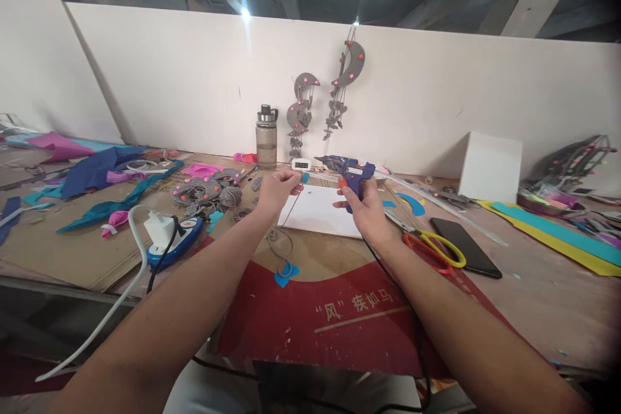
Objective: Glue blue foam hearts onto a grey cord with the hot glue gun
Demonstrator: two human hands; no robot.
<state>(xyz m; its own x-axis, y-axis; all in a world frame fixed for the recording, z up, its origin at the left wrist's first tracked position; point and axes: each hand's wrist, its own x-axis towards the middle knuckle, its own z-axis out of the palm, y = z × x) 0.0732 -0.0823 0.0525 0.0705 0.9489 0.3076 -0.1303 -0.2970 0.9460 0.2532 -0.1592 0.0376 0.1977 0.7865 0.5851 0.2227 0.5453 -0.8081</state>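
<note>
My right hand (366, 207) is wrapped round the handle of a blue glue gun (356, 178), whose nozzle points left toward my other hand. A small blue felt piece (305, 178) is pinched in the fingertips of my left hand (281, 191), just left of the nozzle and apart from it. Below both hands lies a white sheet (320, 210). Grey cord (279, 246) trails from near my left hand down to blue felt shapes (286, 274) on the red and brown board (315, 317).
Scissors (436, 249) and a black phone (466, 247) lie right of my right hand. A water bottle (266, 139) and small digital clock (301, 165) stand behind. At left are a power strip (174, 242) and grey felt decorations (208, 191). The glue gun's black cable (388, 272) runs under my right forearm.
</note>
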